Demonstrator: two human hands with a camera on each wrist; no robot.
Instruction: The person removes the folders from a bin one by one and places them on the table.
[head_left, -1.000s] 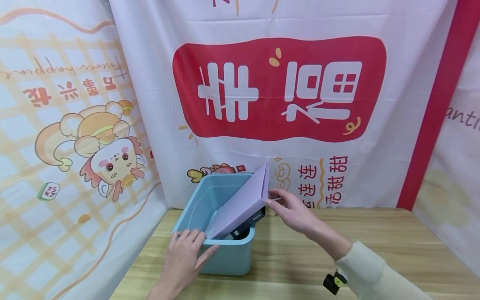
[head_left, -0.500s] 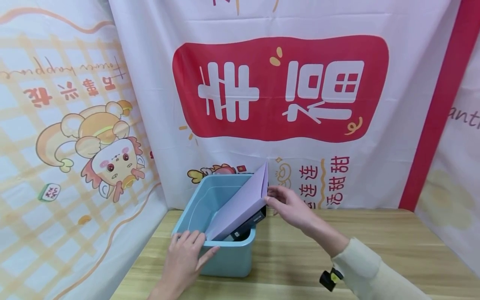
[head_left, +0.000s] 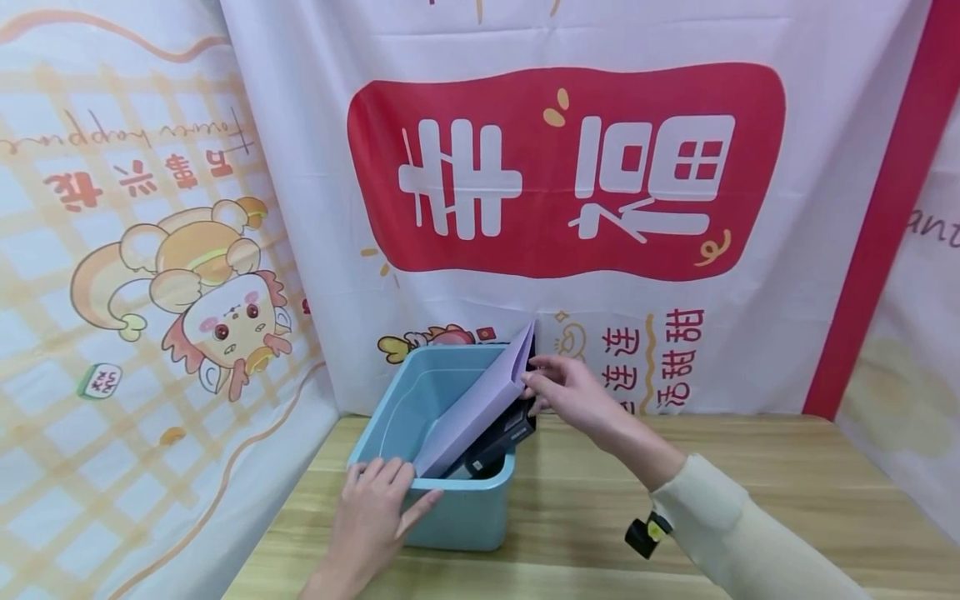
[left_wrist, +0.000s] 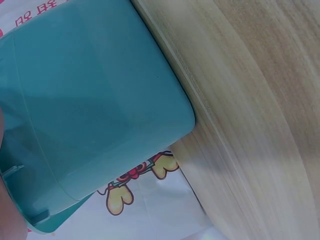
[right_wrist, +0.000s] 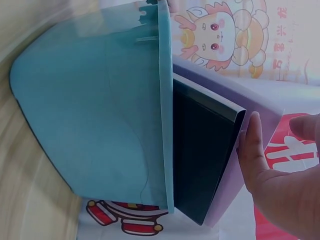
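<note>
A light blue plastic bin [head_left: 468, 518] stands on the table. My left hand [head_left: 372, 512] holds its near left rim, fingers over the edge and thumb outside. A purple folder [head_left: 480, 400] leans tilted inside, its upper end sticking out past the right rim. Beneath it, a black flat box or binder [right_wrist: 207, 150] with a pale edge slants the same way. My right hand [head_left: 573, 400] pinches the folder's upper right edge; in the right wrist view its fingers [right_wrist: 252, 150] lie against the folder near the black item's corner. The bin's bottom is hidden.
The wooden table [head_left: 675, 508] extends to the right of the bin. A white printed cloth [head_left: 300, 208] hangs behind and at the sides, close to the bin. A small black device [head_left: 643, 535] hangs at the right sleeve.
My right hand has shifted slightly left along the folder's upper edge. The folder has come away a little from the black item, which shows more now. The left hand stays put.
</note>
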